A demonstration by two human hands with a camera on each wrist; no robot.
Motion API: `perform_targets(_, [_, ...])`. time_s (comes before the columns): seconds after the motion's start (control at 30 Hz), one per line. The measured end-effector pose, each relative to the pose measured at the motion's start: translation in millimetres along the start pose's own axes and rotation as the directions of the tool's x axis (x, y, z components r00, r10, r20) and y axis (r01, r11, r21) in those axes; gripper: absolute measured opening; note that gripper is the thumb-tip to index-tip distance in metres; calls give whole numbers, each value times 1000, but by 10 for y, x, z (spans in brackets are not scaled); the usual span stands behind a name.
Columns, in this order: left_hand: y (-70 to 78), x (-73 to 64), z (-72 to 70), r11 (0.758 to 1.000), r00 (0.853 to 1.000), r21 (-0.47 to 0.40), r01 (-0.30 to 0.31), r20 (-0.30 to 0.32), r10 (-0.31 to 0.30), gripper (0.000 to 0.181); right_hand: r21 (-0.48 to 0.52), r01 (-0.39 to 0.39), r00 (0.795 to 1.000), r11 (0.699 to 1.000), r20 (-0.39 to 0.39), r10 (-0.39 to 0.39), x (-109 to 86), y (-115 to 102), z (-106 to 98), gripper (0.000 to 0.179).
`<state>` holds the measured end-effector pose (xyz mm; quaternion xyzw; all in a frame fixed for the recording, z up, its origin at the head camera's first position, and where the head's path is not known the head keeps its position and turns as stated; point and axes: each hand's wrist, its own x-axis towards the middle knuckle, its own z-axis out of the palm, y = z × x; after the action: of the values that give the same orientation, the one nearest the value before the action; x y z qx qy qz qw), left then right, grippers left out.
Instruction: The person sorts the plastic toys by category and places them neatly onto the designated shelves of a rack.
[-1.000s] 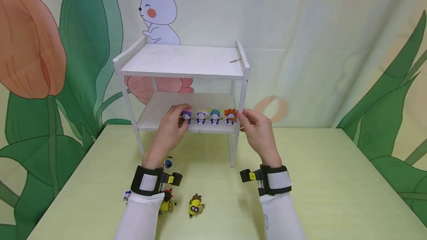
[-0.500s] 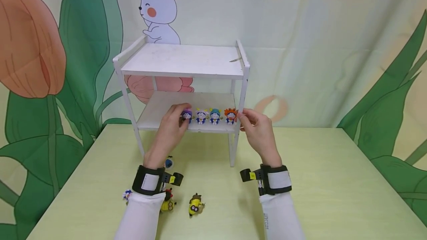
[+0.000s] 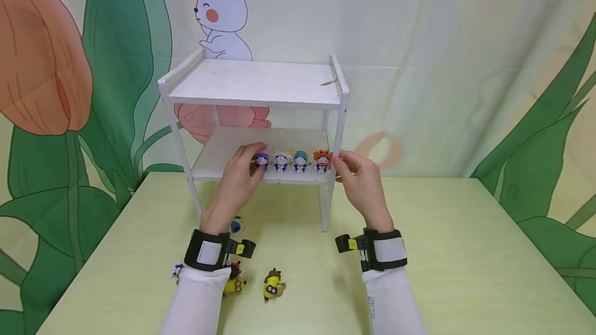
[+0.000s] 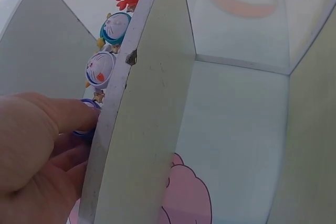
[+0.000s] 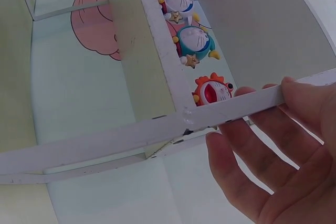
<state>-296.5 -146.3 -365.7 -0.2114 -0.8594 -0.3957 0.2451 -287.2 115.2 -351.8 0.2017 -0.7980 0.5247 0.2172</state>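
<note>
Pinching hand: the left hand (image 3: 239, 176) holds the purple-hatted figurine (image 3: 262, 160) narrowly between thumb and fingers, at the left end of a row along the front edge of the lower shelf (image 3: 219, 151)
Hand at the post: the right hand (image 3: 361, 179) grips round the right front post (image 3: 341, 125), thumb on the near side, fingers passing behind; a fingertip is near the orange-hatted figurine (image 3: 322, 161), and whether it touches cannot be told
Row between the hands: after the purple-hatted one come the white-hatted figurine (image 3: 281, 163), the teal-hatted figurine (image 3: 300, 162) and the orange-hatted one, all upright and facing outward, the last gap wider than the others
Since a second ago: the purple-hatted figurine and the left wrist have shifted very slightly rightward; the right hand and the other three figurines keep their places
Figurine count on the shelf: four, one of them in the left hand's pinch
Toys on the table (image 3: 447, 252): two yellow figurines (image 3: 272, 287), one blue-and-white toy (image 3: 236, 226), one multicoloured toy (image 3: 177, 270) beside the left sleeve (image 3: 195, 299), and one red-and-black piece (image 3: 235, 271), partly hidden by the left arm
Wrist straps (image 3: 390, 251): two, one per arm
</note>
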Motion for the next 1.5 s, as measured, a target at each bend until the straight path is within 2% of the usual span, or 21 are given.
perform_targets(0.27, [-9, -7, -21, 999, 999, -30, 31, 23, -31, 46, 15, -8, 1000, 1000, -1, 8, 3, -11, -4, 24])
perform_targets(0.5, [-12, -15, -38, 999, 999, -25, 26, 21, -26, 49, 16, -15, 1000, 1000, 0, 15, -2, -20, -6, 25])
perform_targets(0.8, [69, -28, -129, 998, 1000, 58, -3, -7, 3, 50, 14, -17, 1000, 1000, 3, 17, 0, -12, -10, 24])
perform_targets(0.97, [103, -91, -209, 997, 999, 70, -29, -30, 31, 44, 19, -23, 1000, 1000, 6, 23, -10, -8, 18, 24])
perform_targets(1.13, [126, -179, -293, 997, 999, 69, -29, -40, 32, 40, 8, -8, 1000, 1000, 21, 8, -15, 0, 28, 24])
perform_targets(1.3, [143, -228, -368, 996, 998, 86, -36, -43, 40, 36, -5, 16, 1000, 1000, 9, -16, 8, 1, 2, 23])
perform_targets(1.5, [168, -287, -428, 996, 999, 87, -28, -25, 31, 32, 20, -6, 1000, 1000, 1, 6, -1, 7, 11, 23])
